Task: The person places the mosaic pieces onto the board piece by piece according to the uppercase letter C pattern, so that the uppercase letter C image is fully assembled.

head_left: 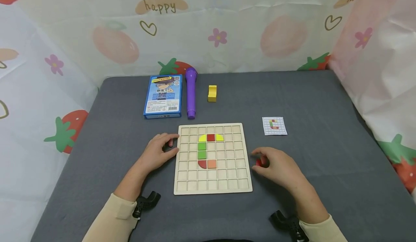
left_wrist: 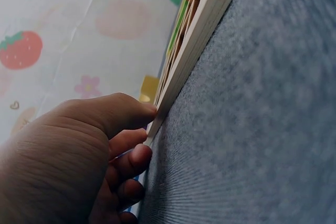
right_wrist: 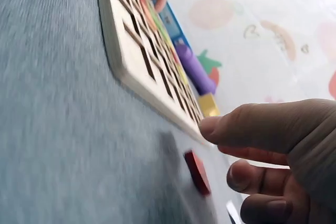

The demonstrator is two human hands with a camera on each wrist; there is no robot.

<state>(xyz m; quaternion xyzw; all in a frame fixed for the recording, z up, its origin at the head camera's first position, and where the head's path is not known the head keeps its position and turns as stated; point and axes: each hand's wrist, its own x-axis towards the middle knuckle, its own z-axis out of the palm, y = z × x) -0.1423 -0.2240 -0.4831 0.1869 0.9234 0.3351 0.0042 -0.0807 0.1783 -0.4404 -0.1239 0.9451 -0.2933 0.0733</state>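
Note:
A pale wooden grid board [head_left: 191, 186] lies on the table. Set in its cells are a red square [head_left: 210, 137] between two yellow quarter-rounds [head_left: 202, 138], two green squares [head_left: 202, 151], a red quarter-round [head_left: 202, 164] and an orange square [head_left: 212, 164]. My left hand [head_left: 157, 151] touches the board's left edge with thumb and index finger, spread apart. Right of the board, my right hand [head_left: 277, 166] arches around a small red piece [right_wrist: 197, 173]. In the right wrist view, a gap shows between its thumb and that piece.
A small printed card [head_left: 274, 125] with a coloured grid pattern lies at the right. Behind the board are a blue box [head_left: 163, 95], a purple microphone-shaped object [head_left: 191, 92] and a yellow block [head_left: 212, 93]. Printed cloth hangs behind the grey table [head_left: 312, 108].

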